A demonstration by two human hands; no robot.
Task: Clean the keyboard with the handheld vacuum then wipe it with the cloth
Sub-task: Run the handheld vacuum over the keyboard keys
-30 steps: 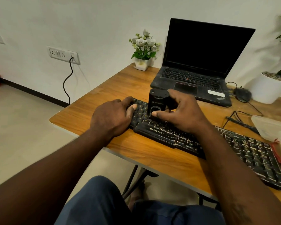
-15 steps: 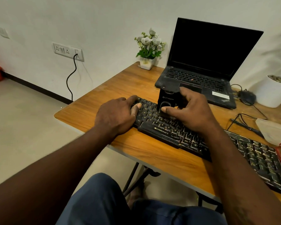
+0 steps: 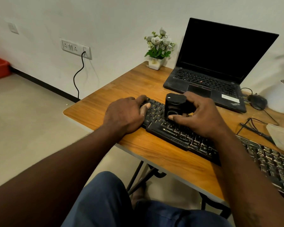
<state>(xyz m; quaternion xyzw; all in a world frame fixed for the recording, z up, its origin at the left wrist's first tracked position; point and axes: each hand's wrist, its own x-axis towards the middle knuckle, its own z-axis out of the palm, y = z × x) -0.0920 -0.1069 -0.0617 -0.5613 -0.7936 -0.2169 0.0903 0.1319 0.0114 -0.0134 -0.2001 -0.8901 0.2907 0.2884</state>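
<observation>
The keyboard (image 3: 195, 143) lies slantwise along the near edge of the worktop (image 3: 154, 151), its left end toward the middle and its right end running off to the right border of the view. It is a stiff, flat, fairly light slab, so it would likely skate on the smooth wood under a sideways push; the sensible place to steady it is at an end or along the frame, not on the keys, which give way and could pop loose if caught. The left hand (image 3: 125, 115) does that: it grips the keyboard's left end, thumb lying on the outer keys and fingers bent over the far corner. The handheld vacuum (image 3: 174, 105), a small, squat black unit, stands upright with its underside down on the keys left of centre. The right hand (image 3: 202, 117) is clamped on it from the right, thumb across the front near the base and fingers wrapped behind. It looks hard, smooth and light enough for one hand, best held low round the body so the mouth sits flat on the keys. I judge the vacuuming pass to be under way, with wiping not yet begun. Behind stands an open laptop (image 3: 211, 76), screen dark, with a small flower pot (image 3: 157, 51) to its left and a mouse (image 3: 257, 101) to its right. A pale object (image 3: 280, 135) lies at the right edge; whether it is the cloth I cannot tell.
</observation>
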